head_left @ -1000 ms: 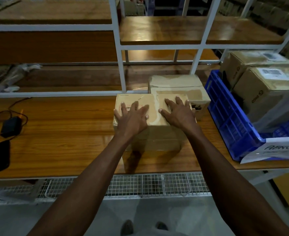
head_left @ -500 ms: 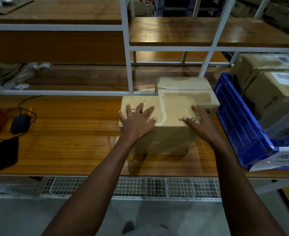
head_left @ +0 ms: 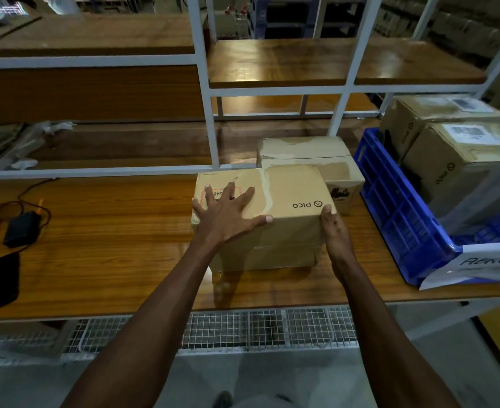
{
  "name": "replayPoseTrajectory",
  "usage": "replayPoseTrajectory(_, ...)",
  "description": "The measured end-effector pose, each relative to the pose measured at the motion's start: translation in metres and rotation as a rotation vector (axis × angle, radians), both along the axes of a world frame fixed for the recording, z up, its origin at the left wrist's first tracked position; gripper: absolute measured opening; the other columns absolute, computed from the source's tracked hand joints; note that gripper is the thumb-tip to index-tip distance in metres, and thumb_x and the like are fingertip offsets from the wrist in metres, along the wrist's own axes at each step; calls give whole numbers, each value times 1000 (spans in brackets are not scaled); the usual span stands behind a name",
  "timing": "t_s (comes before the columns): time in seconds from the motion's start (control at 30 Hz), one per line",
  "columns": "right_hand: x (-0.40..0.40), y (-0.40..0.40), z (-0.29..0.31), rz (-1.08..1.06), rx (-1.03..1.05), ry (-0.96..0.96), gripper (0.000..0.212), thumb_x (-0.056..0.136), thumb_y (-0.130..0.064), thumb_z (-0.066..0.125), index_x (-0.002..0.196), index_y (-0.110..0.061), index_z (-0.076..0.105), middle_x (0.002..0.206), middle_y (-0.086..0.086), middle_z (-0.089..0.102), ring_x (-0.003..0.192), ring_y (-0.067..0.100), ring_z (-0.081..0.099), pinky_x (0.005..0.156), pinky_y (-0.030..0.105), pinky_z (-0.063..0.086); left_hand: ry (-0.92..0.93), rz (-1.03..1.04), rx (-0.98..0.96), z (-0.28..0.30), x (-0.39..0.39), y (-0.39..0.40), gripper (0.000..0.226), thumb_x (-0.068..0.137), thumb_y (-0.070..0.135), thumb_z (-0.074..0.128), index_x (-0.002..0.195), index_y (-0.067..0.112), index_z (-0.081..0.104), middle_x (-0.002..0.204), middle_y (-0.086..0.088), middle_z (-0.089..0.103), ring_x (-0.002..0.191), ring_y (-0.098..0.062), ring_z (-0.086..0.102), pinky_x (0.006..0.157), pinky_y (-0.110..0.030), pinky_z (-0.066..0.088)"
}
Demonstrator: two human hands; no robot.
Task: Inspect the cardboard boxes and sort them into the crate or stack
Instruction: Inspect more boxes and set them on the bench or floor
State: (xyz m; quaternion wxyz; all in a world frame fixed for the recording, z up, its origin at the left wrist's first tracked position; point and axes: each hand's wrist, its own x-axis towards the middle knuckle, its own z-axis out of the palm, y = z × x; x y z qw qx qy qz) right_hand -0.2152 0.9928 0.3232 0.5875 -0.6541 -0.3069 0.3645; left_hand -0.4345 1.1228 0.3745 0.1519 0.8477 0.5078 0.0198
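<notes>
Box (head_left: 284, 201) long axis left-right, left hand (head_left: 225, 213) flat atop, right hand (head_left: 335, 231) gripping side

Box under my fingers (head_left: 237, 201): tan cardboard box (head_left: 284, 231), black PICO print, red-bordered label. Crate (head_left: 402, 213): blue, latticed. Tabletop (head_left: 110, 245): orange-brown woodgrain. Frame (head_left: 210, 113): white.

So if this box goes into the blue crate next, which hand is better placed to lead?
Probably the right hand: it already cups the box on the side facing the blue crate. The left hand lies flat on top, farther away.
</notes>
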Motion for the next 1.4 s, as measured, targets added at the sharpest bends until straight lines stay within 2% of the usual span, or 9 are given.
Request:
replayPoseTrajectory(0.2,-11,6,50,-49,9,-252,81,82,-90,50,152,-50,43,146,4,59,129,24,58,97,51,57,-69,8,-10,-2,-12,-10,125,61,88,68,154,61,-10,172,-6,-11,152,-53,-8,113,-78,1)
replayPoseTrajectory(0.37,-28,10,105,14,87,-689,71,91,-70,61,155,-46,40,150,-5,55,127,14,53,103,52,50,-387,63,-30,-35,-24,-19,123,68,74,78,147,68,-16,171,-5,4,153,-40,13,114,-70,28)
replayPoseTrajectory(0.53,-75,24,110,150,-37,-1225,61,98,-63,55,154,-47,38,163,-11,41,144,31,41,112,58,29,-816,71,-175,-79,-32,-34,112,80,67,73,161,50,-2,164,-1,32,143,-23,43,101,-57,53)
replayPoseTrajectory(0.73,-105,31,94,199,-71,-1292,57,100,-59,55,153,-42,45,162,-8,45,146,35,39,112,51,31,-831,112,-354,-86,-59,-33,83,100,13,65,162,40,17,159,8,39,126,-13,54,80,-22,58)
replayPoseTrajectory(0.8,-112,32,91,220,-75,-1298,56,99,-58,58,151,-39,48,159,-7,48,146,35,40,110,50,33,-865,179,-357,-70,-68,-21,69,103,2,50,159,38,31,155,1,47,119,-17,62,82,-34,61)
replayPoseTrajectory(0.9,-123,31,87,235,-65,-1317,54,96,-56,63,146,-36,54,155,-7,52,143,35,42,106,50,35,-976,275,-191,-25,-70,-4,42,105,32,42,143,49,49,147,4,52,123,-21,60,89,-46,60)
replayPoseTrajectory(1.07,-120,31,91,235,-75,-1285,58,93,-70,53,141,-38,60,149,-10,58,140,30,46,107,48,34,-631,29,212,43,-39,16,38,104,29,54,141,27,61,150,2,49,135,-18,42,98,-35,47)
replayPoseTrajectory(1.2,-89,42,114,299,-33,-1010,56,86,-59,70,137,-36,65,138,-5,66,119,22,62,102,45,49,-323,3,182,61,-13,19,41,95,39,61,134,28,66,143,-3,61,134,-28,47,104,-44,44)
replayPoseTrajectory(1.4,-38,79,133,248,-101,-918,55,90,-40,66,144,-36,59,151,2,57,133,27,55,107,54,48,-96,40,257,74,-2,13,47,94,41,63,140,30,60,145,-7,59,130,-34,50,101,-48,43)
